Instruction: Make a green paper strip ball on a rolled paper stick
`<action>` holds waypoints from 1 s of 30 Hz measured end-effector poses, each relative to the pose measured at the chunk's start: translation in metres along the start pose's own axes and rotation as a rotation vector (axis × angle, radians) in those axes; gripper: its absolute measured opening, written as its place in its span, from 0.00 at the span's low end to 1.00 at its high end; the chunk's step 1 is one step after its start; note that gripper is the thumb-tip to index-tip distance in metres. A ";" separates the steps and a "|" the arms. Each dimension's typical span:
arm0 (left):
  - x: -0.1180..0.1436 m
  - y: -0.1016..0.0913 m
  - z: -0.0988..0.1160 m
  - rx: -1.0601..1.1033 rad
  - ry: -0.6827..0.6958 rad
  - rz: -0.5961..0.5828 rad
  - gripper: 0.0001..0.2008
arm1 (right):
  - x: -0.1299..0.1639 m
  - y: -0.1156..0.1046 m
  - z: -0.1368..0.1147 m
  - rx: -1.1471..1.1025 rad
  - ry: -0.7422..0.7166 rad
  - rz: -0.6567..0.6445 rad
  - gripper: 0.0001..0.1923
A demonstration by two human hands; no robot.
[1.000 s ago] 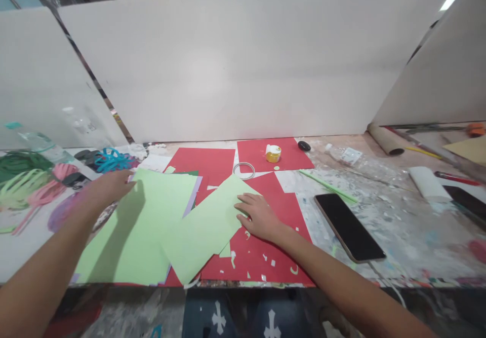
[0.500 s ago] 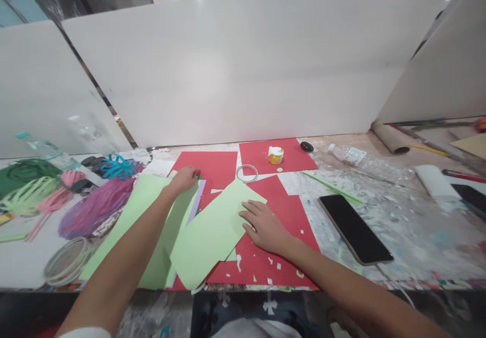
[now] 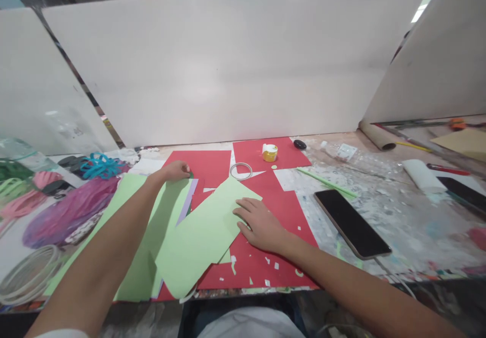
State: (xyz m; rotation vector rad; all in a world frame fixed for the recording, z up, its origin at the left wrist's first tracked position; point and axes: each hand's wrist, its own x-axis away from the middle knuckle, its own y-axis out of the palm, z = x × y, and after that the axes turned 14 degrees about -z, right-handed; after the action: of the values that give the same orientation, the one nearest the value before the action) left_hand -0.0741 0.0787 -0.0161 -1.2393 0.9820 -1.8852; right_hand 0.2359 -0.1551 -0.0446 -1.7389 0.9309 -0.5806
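Note:
My right hand [image 3: 260,224] lies with its fingers apart on a light green paper sheet [image 3: 201,236], which rests slantwise over red paper [image 3: 266,262]. Farther left, my left hand [image 3: 175,171] is at the far edge of other light green sheets [image 3: 167,206], its fingers curled in. A bit of dark green shows by its fingertips; what they hold, if anything, I cannot make out. Lilac paper [image 3: 185,209] peeks from beneath those sheets. Beyond the slanted sheet is a pale ring [image 3: 241,171], and a small yellow-and-white jar [image 3: 270,152] stands on red paper farther back.
A phone [image 3: 351,224] with a cable lies on the right, near green strips [image 3: 326,182] and a plastic bottle [image 3: 347,153]. On the left are a pink plastic bag [image 3: 72,209], blue strips [image 3: 102,166] and pale rings [image 3: 30,274]. White panels [image 3: 212,64] rise behind the table.
My left hand's fingers have curled in more at the sheets' far edge. My right hand stays on the slanted sheet. The view has turned slightly right.

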 end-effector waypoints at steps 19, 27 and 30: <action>0.024 -0.009 -0.004 -0.190 0.233 -0.053 0.13 | -0.010 -0.011 -0.002 0.152 0.004 -0.145 0.14; 0.032 -0.014 -0.009 -0.197 0.276 0.120 0.17 | -0.010 -0.009 -0.003 0.224 0.005 -0.152 0.14; 0.031 -0.016 -0.015 -0.178 0.228 0.199 0.18 | -0.010 -0.008 -0.005 0.261 0.014 -0.147 0.15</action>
State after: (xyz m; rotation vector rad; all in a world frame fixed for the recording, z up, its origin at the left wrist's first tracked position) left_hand -0.1001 0.0636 0.0069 -0.9955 1.3674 -1.8395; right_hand 0.2291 -0.1485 -0.0346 -1.5766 0.7055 -0.7752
